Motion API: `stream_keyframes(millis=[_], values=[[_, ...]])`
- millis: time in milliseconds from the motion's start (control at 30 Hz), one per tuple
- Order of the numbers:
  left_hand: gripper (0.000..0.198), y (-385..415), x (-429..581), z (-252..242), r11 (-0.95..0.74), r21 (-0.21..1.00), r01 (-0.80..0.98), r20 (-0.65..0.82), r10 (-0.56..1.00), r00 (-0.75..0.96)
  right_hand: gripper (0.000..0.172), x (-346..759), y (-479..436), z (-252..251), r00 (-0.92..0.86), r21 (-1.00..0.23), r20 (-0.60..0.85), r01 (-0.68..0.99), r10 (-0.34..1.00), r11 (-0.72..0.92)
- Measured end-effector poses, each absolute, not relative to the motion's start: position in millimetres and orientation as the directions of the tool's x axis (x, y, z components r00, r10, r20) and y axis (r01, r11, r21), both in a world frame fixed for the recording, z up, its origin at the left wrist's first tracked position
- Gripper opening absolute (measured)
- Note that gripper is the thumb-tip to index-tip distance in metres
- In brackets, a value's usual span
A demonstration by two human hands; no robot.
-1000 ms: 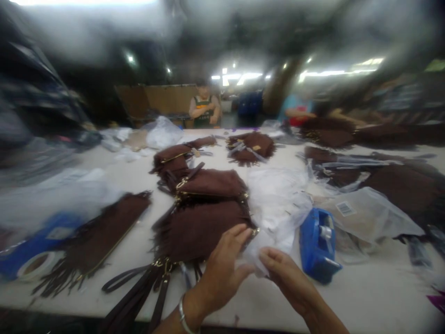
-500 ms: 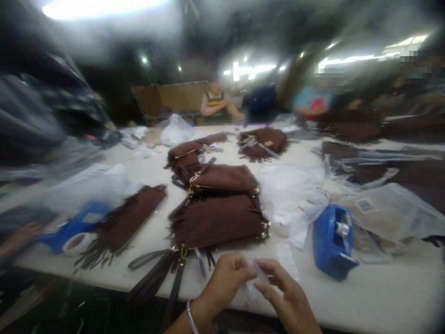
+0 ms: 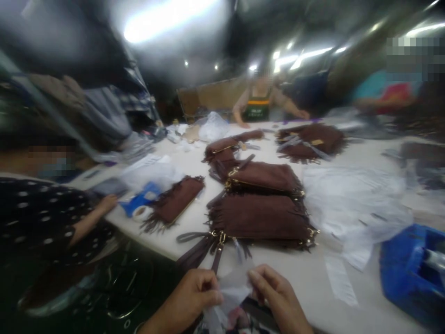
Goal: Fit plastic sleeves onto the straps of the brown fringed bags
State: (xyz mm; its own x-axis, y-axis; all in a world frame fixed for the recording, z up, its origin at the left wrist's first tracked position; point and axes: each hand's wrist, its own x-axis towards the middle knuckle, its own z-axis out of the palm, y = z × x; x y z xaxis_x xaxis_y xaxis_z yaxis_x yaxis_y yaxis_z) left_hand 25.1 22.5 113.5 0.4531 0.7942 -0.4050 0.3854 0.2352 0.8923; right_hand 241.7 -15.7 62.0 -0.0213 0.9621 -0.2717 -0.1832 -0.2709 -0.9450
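Lower centre of frame: a thin translucent film [image 3: 233, 288] hangs between the worker's two hands, nearer than the dark straps [image 3: 198, 253]. The left hand [image 3: 193, 293] pinches its left side between thumb and bent fingers; the right hand [image 3: 274, 294] grips the opposite side, thumb against forefinger. Gripping opposite sides probably spreads the limp material; single sheet or open sleeve, cannot tell.

Centre: front brown bag [image 3: 257, 215] lies flat, zip edge towards the worker, untouched. Straps trail off its left end, presumably leaving the body uncovered. Rear brown bag [image 3: 267, 177] sits directly behind, perhaps grouped for easy reach.

Right: crumpled white plastic pile [image 3: 351, 199] beside the bags; blue tape dispenser [image 3: 403, 273] at lower right, apparently placed to suit the right hand. White strip [image 3: 340, 280] lies between dispenser and front bag, use unclear.

Left: fringed pouch [image 3: 184, 199] lies at a slant beside a white roll [image 3: 142, 212], near a co-worker's hand [image 3: 109, 202], possibly belonging to that station.
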Motion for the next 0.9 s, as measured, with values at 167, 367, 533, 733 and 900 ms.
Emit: stream_keyframes(millis=[167,367,533,733,900], values=[[0.015,5,-30,118,0.045,0.667,0.744,-0.371,0.886,0.278,0.044,181,-15,40,-0.176,-0.957,-0.268,-0.068,0.947,-0.283],[0.025,11,-20,79,0.372,0.894,0.25,-0.445,0.805,0.393,0.038,169,-11,29,-0.125,-0.964,-0.264,0.054,0.956,-0.259],[0.032,24,2,56,0.479,0.878,0.022,-0.452,0.812,0.37,0.033,172,-9,34,-0.13,-0.951,-0.261,0.205,0.956,-0.232],[0.031,22,-13,33,0.471,0.877,0.097,-0.478,0.827,0.295,0.035,164,-15,11,-0.25,-0.917,-0.391,0.024,0.886,-0.398],[0.034,16,-41,13,0.495,0.863,0.102,-0.505,0.846,0.17,0.046,165,-23,-32,-0.251,-0.809,-0.537,-0.118,0.805,-0.577]])
